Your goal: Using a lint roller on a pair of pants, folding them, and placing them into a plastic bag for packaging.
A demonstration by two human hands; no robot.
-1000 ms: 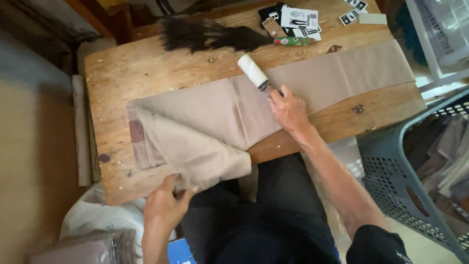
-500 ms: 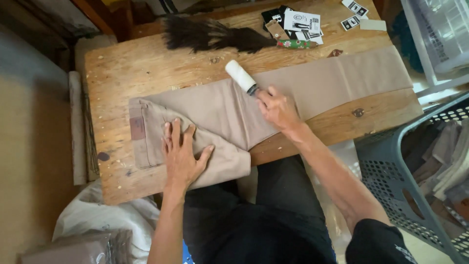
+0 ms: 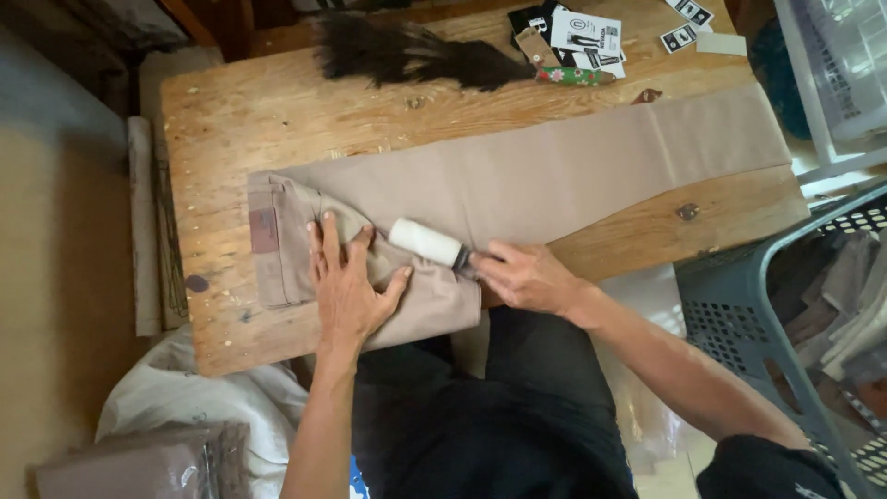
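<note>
A pair of beige trousers point(image 3: 545, 171) lies stretched across the wooden table point(image 3: 277, 120), waistband at the left with a brown patch. My left hand point(image 3: 348, 282) presses flat on the folded seat part near the table's front edge, fingers spread. My right hand point(image 3: 525, 275) grips the handle of a white lint roller point(image 3: 425, 242), whose roll rests on the trousers right beside my left thumb.
A dark feather duster point(image 3: 416, 54) with a flowered handle lies at the table's far edge, next to several paper tags point(image 3: 582, 32). A grey plastic basket point(image 3: 739, 323) with folded garments stands at the right. White bags point(image 3: 203, 407) lie on the floor at the left.
My left hand let go of the folded trouser corner and pressed flat on it. My right hand brought the lint roller from the middle of the trousers down toward my left hand.
</note>
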